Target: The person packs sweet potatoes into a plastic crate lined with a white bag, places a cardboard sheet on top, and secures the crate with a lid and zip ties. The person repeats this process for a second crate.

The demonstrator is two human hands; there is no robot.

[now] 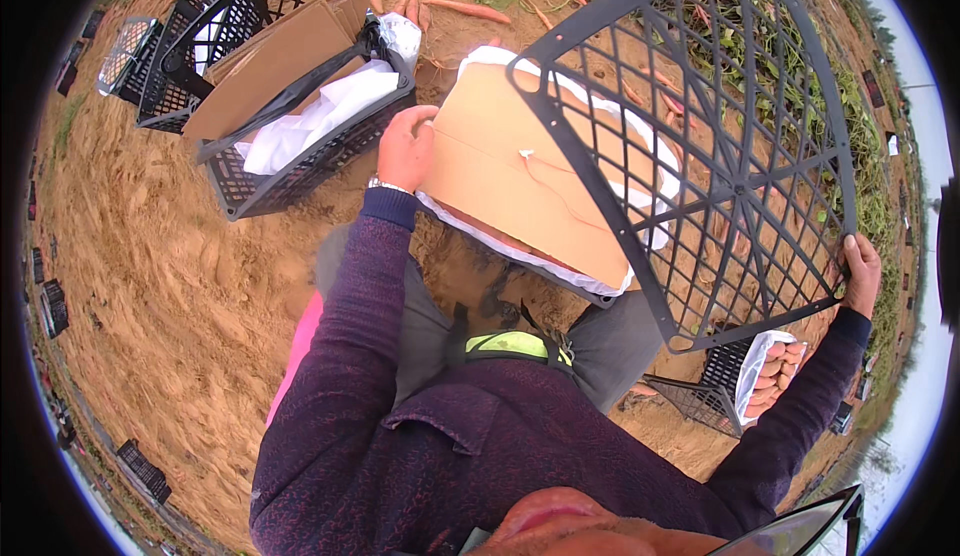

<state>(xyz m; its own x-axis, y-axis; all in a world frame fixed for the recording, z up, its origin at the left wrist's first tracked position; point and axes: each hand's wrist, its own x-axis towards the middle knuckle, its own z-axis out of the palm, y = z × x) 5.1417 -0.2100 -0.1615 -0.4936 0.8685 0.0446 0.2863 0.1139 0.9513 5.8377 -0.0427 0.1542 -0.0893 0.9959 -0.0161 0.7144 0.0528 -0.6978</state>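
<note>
A brown cardboard sheet [517, 173] lies over a black plastic crate [480, 239] lined with white sheeting [667, 158], in front of my knees. My left hand [407, 149] grips the sheet's left edge, its fingertips partly hidden. On the sheet rests a thin reddish string [551, 194] with a small white knot. My right hand [861, 275] holds a black plastic lattice lid [739, 190] by its lower right corner. That lid is raised and tilted, overlapping the crate's right part from my viewpoint.
At upper left, another black crate [300, 188] holds cardboard pieces [281, 57] and white sheeting [319, 117]. Sweet potatoes [469, 10] and green vines [847, 113] lie on sandy soil. By my right leg stands a crate [724, 376] of sweet potatoes [776, 380].
</note>
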